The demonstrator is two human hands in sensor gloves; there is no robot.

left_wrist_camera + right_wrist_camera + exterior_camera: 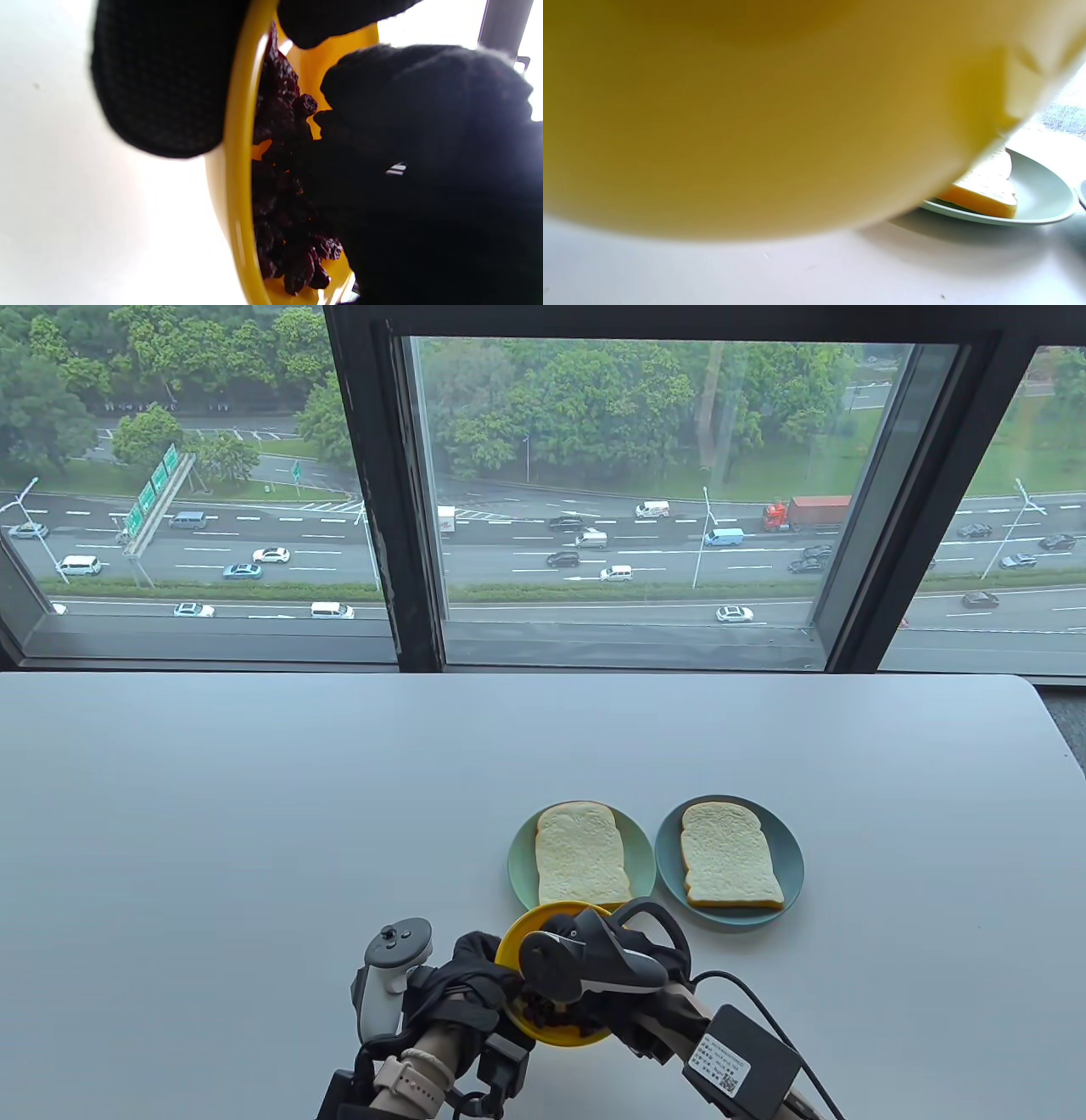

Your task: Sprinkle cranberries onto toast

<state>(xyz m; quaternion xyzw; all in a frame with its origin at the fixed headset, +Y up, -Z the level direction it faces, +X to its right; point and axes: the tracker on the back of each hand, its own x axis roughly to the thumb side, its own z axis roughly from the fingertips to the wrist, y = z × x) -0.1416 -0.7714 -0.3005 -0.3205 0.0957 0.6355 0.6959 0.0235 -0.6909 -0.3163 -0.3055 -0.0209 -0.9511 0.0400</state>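
Two pale toast slices [584, 854] are set just beyond the yellow plastic bowl [509, 943], gripped by the left hand [475, 976]; dark cranberries [280, 178] are seemingly pinched by the right hand [611, 963].

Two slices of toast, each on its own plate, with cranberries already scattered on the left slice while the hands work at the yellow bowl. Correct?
Not quite. In the table view the left slice is bare, as is the right slice; the cranberries are all in the yellow bowl. The rest stands.
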